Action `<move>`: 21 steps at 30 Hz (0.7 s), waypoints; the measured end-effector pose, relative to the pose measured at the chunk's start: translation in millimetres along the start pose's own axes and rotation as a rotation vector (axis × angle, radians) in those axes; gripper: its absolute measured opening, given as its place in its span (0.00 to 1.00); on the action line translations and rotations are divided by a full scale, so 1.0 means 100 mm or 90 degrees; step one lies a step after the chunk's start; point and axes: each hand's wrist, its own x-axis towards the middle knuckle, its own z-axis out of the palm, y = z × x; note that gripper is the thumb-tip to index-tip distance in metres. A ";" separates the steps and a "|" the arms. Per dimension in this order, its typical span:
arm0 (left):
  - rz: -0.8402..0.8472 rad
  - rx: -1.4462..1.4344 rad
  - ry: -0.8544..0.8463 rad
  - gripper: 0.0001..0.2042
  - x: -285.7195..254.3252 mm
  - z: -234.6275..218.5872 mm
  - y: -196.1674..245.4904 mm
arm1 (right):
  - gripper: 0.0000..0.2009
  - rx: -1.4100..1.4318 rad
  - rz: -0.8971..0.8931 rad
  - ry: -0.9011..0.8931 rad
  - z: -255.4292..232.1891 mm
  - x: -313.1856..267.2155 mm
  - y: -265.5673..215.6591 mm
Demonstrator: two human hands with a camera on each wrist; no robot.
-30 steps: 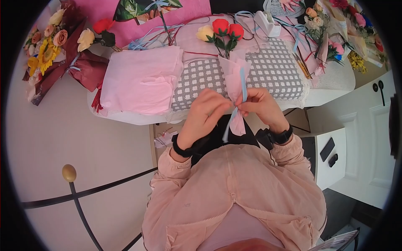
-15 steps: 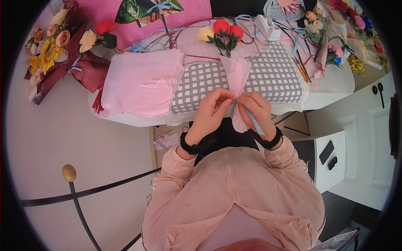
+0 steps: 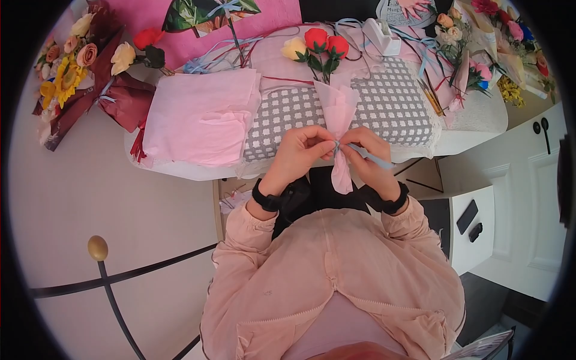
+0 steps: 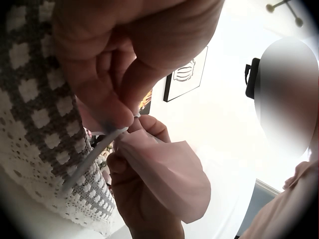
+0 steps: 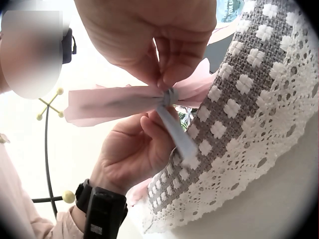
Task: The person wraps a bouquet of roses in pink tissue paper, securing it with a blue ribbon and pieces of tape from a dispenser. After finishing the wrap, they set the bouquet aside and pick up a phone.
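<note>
Pink wrapping paper [image 3: 339,105] encloses a small bouquet lying over the cushion's front edge. Two red roses [image 3: 317,39], another red bloom and a cream rose [image 3: 294,48] stick out of its top. A light blue ribbon [image 5: 172,127] goes round the paper's narrow waist. My left hand [image 3: 303,150] pinches the ribbon at the waist between thumb and forefinger. From the other side, my right hand [image 3: 371,155] pinches it at the same spot, a ribbon tail [image 3: 378,159] passing out over its fingers. Below the waist, the gathered paper end [image 4: 169,177] flares out.
Folded pink sheets [image 3: 201,117] lie left of the grey-and-white dotted cushion [image 3: 393,99]. Behind are a white tape dispenser [image 3: 383,36] and tangled ribbons [image 3: 210,60]. Wrapped bouquets stand left [image 3: 69,81] and right [image 3: 474,54]. Scissors-like gold handles [image 3: 433,99] lie right of the cushion.
Both hands have come together at the paper's waist, where the ribbon now sits snug. The ribbon tail, earlier hanging down in front, now points out to the right past the right hand.
</note>
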 end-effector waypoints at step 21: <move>0.354 0.499 0.137 0.04 -0.05 0.08 0.18 | 0.02 0.143 0.197 0.046 -0.01 -0.08 0.07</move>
